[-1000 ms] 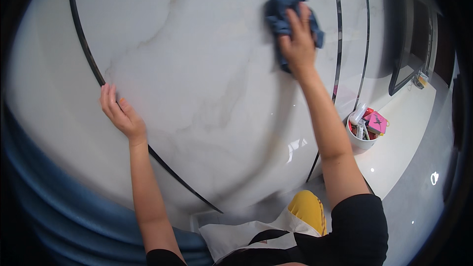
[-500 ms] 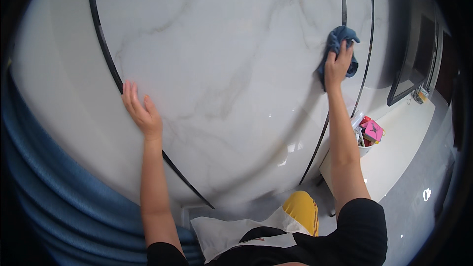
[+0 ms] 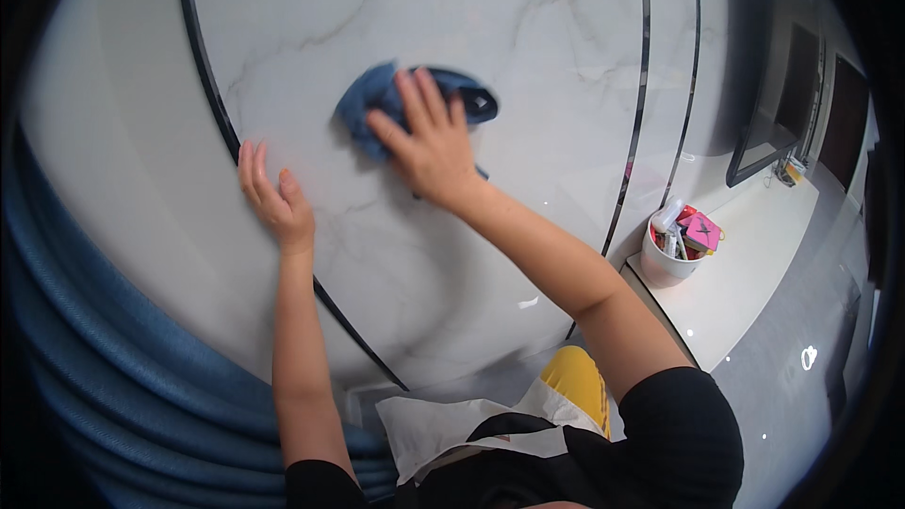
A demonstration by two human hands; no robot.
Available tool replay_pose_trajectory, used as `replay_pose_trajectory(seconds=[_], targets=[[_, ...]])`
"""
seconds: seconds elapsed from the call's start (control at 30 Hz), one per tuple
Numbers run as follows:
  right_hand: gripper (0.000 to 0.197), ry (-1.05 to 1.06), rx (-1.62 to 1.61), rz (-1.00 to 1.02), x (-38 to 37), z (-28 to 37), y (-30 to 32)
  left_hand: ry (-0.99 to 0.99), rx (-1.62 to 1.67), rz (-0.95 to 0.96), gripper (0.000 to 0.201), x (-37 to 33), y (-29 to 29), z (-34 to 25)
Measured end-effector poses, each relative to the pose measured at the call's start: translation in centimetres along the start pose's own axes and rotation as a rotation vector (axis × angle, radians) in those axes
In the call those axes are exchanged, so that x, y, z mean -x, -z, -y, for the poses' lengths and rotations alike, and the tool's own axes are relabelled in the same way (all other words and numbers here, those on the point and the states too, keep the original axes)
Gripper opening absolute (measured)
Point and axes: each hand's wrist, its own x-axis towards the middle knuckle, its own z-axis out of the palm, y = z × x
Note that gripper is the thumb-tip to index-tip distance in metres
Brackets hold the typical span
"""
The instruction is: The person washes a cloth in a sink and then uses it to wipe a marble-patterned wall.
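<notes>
A bunched blue cloth [image 3: 372,99] is pressed against the glossy white marbled wall panel [image 3: 528,170], left of the panel's middle. My right hand [image 3: 436,141] lies over it, fingers spread and pointing up; part of the cloth is hidden beneath the palm. Further left, my left hand [image 3: 276,198] rests on the wall by the black trim strip [image 3: 209,85], fingers stretched up and holding nothing.
At the right, a white bucket [image 3: 667,269] full of small items and a pink box stands on a low white cabinet [image 3: 745,254]. A television [image 3: 778,123] hangs above the cabinet. Blue curtain [image 3: 113,349] folds fill the lower left.
My right hand has swept the cloth left across the panel from the right-hand trim strip. The bucket is now fully in sight. My left hand stays at nearly the same spot.
</notes>
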Motion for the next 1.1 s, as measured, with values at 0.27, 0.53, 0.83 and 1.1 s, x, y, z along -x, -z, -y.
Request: replay_pose_trajectory(seconds=[0.27,0.53,0.83,1.1], targets=[[0.038,0.122,-0.005,0.098,1.6,-2.2,1.6,-0.034,-0.011,0.038,0.038,0.0,-0.1,0.1],[0.041,-0.069,0.204,-0.117,0.9,-9.0,3.6,0.019,0.037,0.065,0.039,1.1,0.5,0.1],[0.050,-0.662,0.424,-0.221,4.4,-25.1,7.3,0.024,0.003,0.086,0.040,-1.9,0.1,0.8],[0.058,-0.821,0.421,-0.382,0.3,-27.1,7.0,-0.081,-0.272,0.002,0.041,-8.9,-2.0,0.8]])
